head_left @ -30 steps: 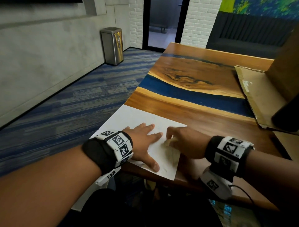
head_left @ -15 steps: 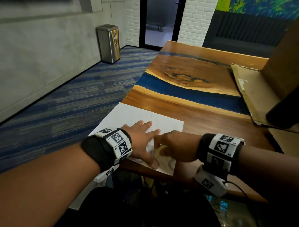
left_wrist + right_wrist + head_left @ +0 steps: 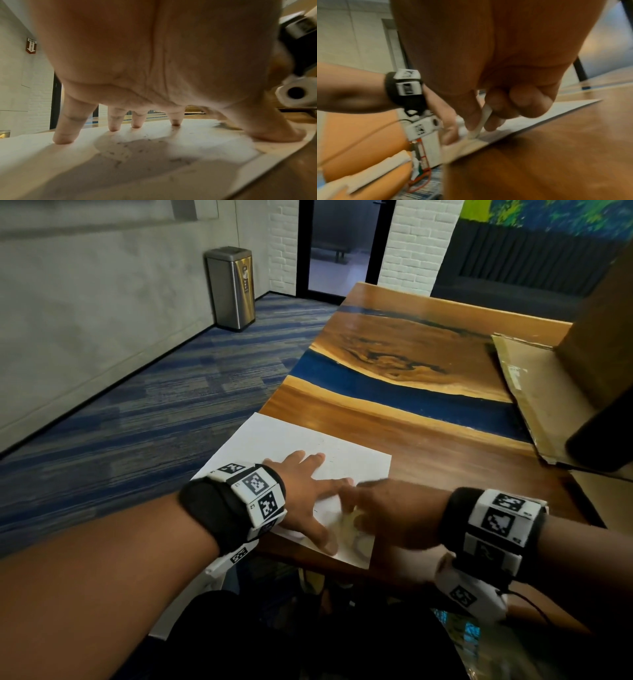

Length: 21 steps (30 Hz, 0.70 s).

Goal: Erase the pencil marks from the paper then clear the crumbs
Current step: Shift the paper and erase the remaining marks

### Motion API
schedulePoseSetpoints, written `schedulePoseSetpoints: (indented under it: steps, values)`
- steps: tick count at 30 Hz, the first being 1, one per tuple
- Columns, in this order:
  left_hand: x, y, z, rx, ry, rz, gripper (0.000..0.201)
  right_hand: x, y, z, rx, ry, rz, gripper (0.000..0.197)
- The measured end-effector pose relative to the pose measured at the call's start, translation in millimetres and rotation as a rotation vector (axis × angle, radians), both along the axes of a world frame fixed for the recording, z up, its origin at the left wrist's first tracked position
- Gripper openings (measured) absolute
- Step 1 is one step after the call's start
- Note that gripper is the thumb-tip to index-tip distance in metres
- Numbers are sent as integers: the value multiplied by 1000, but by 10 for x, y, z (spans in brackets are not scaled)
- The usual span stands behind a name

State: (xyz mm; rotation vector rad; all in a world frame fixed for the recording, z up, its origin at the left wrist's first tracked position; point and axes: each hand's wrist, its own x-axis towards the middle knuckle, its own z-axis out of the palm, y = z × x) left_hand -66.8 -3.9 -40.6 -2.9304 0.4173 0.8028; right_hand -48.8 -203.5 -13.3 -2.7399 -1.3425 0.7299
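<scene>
A white sheet of paper (image 3: 287, 440) lies at the near left corner of the wooden table (image 3: 428, 453). My left hand (image 3: 308, 484) presses flat on it with spread straight fingers (image 3: 63, 136). Dark eraser crumbs (image 3: 120, 152) speckle the paper (image 3: 154, 169) under that palm. My right hand (image 3: 387, 515) is beside the left thumb, near the sheet's front right corner. It pinches a thin white eraser (image 3: 482, 121) between thumb and fingers, tip down on the paper (image 3: 539, 115). Faint pencil loops (image 3: 359, 546) show by that corner.
Flattened cardboard (image 3: 534, 392) and a brown box (image 3: 603, 330) occupy the table's right side. A dark object (image 3: 603, 433) overhangs at the right. A steel bin (image 3: 231, 287) stands on the carpet by the wall. The table's near edge runs just below the paper.
My right hand with the eraser has slid leftward across the paper toward the left thumb. The left hand has stayed pressed on the sheet.
</scene>
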Motion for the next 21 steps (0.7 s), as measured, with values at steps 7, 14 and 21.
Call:
schedulePoseSetpoints:
  steps: [7,14,21]
  values:
    - [29,-29,18,17,-5,24,119,198,-77,-13,11,-111,-122,22]
    - [22,-37,18,15,9,22,121,68,-66,5,-7,10,1,20]
    - [28,-55,44,27,40,31,123,-64,-89,17,-22,103,156,17]
